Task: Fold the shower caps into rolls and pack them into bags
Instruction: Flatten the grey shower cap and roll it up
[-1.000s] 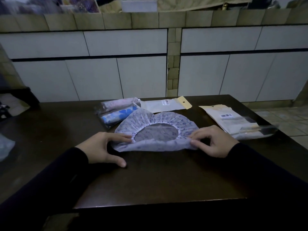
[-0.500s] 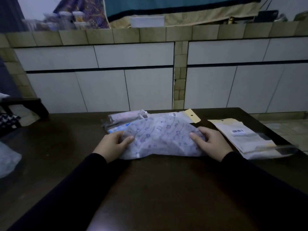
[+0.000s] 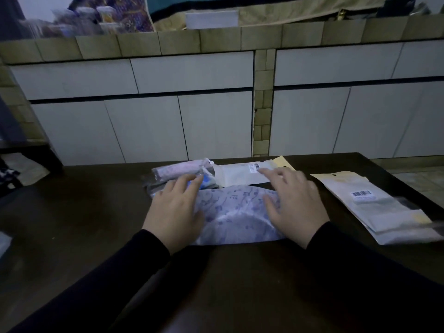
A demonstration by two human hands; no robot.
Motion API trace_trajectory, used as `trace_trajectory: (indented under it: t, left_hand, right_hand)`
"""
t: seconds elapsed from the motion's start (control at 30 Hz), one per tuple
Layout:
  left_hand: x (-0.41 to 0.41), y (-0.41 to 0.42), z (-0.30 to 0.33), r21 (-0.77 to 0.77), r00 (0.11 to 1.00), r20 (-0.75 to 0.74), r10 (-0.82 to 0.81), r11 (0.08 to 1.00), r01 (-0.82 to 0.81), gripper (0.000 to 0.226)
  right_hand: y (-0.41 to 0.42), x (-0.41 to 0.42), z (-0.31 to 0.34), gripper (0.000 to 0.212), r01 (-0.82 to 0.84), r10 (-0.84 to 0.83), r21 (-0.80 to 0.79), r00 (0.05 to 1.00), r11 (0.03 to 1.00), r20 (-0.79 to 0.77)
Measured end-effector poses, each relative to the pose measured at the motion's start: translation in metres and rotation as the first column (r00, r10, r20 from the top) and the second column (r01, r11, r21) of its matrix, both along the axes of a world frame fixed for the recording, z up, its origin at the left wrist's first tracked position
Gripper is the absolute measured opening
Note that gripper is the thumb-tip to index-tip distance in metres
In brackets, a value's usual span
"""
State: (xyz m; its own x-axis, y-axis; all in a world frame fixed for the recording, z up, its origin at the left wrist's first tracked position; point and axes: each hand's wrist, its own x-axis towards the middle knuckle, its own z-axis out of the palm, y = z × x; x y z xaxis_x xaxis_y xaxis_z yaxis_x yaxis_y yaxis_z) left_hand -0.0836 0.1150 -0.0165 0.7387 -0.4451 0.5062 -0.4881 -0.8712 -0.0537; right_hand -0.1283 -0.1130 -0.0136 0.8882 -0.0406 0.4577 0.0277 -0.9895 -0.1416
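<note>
A pale blue patterned shower cap [image 3: 236, 216] lies folded in half on the dark table [image 3: 96, 212], its straight fold edge toward me. My left hand [image 3: 174, 212] presses flat on its left end with straight fingers. My right hand [image 3: 294, 205] presses flat on its right end, fingers spread. Behind the cap lie two packed bags holding rolled caps [image 3: 179, 170], and an empty flat bag with a barcode label [image 3: 242, 173]. A small stack of empty bags [image 3: 367, 205] lies to the right.
White cabinet fronts [image 3: 192, 111] under a tiled counter rise behind the table. A dark stool or bench [image 3: 31, 155] with cloth on it stands at the far left. The table's right edge [image 3: 408, 188] runs just beyond the bag stack.
The open round cap was folded over in half. Both hands moved from pinching its ends to lying flat on top of it. The camera tilted up slightly.
</note>
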Motion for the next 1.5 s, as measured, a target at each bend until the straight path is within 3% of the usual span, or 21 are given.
trace_trajectory:
  t: [0.07, 0.17, 0.23, 0.4, 0.53, 0.6, 0.67, 0.73, 0.8, 1.0, 1.13, 1.23, 1.3, 1.5]
  left_hand:
    - [-0.005, -0.013, 0.003, 0.002, 0.995, -0.032, -0.091, 0.996, 0.091, 0.065]
    - [-0.003, -0.025, -0.009, 0.156, 0.937, -0.345, -0.058, 0.981, 0.118, 0.078]
    - [0.003, -0.026, -0.017, 0.235, 0.849, -0.528, 0.019, 0.964, 0.125, 0.07]
    - [0.009, -0.021, -0.019, 0.107, 0.713, -0.701, -0.034, 0.983, 0.152, 0.057]
    - [0.012, -0.017, -0.016, 0.101, 0.682, -0.73, -0.052, 0.978, 0.183, 0.056]
    - [0.011, -0.016, -0.011, 0.117, 0.677, -0.735, -0.04, 0.976, 0.185, 0.06]
    - [0.009, -0.015, -0.008, 0.155, 0.757, -0.652, -0.038, 0.971, 0.182, 0.065]
    - [0.007, -0.016, -0.011, 0.166, 0.828, -0.555, -0.079, 0.965, 0.204, 0.067]
    - [0.006, -0.018, -0.018, 0.156, 0.817, -0.569, -0.096, 0.963, 0.222, 0.062]
    - [0.011, -0.015, -0.024, 0.132, 0.75, -0.656, -0.079, 0.967, 0.218, 0.058]
    - [0.009, -0.014, -0.021, 0.129, 0.734, -0.674, -0.081, 0.966, 0.225, 0.056]
    - [0.004, -0.013, -0.021, 0.173, 0.792, -0.607, -0.071, 0.96, 0.219, 0.058]
    - [-0.002, -0.013, -0.02, 0.239, 0.841, -0.537, -0.07, 0.943, 0.231, 0.06]
    - [-0.001, -0.007, -0.017, 0.162, 0.7, -0.706, -0.103, 0.939, 0.302, 0.053]
  right_hand:
    - [0.011, -0.002, 0.001, 0.043, -0.159, 0.157, -0.035, 0.986, 0.987, -0.062]
    - [0.017, 0.002, -0.007, 0.043, -0.302, 0.265, -0.065, 0.906, 0.951, -0.329]
    - [0.014, 0.007, -0.015, 0.048, -0.31, 0.229, -0.079, 0.83, 0.947, -0.509]
    - [0.01, 0.015, -0.023, 0.053, -0.29, 0.209, -0.025, 0.746, 0.957, -0.632]
    - [0.006, 0.018, -0.015, 0.055, -0.308, 0.26, 0.056, 0.68, 0.95, -0.686]
    - [0.001, 0.013, -0.011, 0.051, -0.318, 0.297, 0.081, 0.722, 0.945, -0.625]
    - [-0.002, 0.008, -0.011, 0.047, -0.333, 0.296, 0.03, 0.79, 0.943, -0.536]
    - [-0.003, 0.007, -0.012, 0.049, -0.352, 0.27, -0.055, 0.799, 0.934, -0.537]
    - [-0.005, 0.01, -0.016, 0.052, -0.355, 0.255, -0.057, 0.766, 0.933, -0.589]
    - [-0.014, 0.016, -0.017, 0.053, -0.352, 0.307, 0.066, 0.692, 0.934, -0.653]
    - [-0.02, 0.014, -0.016, 0.047, -0.256, 0.387, 0.297, 0.715, 0.92, -0.582]
    - [-0.019, 0.005, -0.017, 0.048, -0.301, 0.308, 0.104, 0.786, 0.948, -0.536]
    - [-0.02, -0.001, -0.015, 0.049, -0.32, 0.276, 0.027, 0.771, 0.947, -0.574]
    - [-0.033, -0.016, -0.01, 0.05, -0.251, 0.199, 0.026, 0.697, 0.968, -0.689]
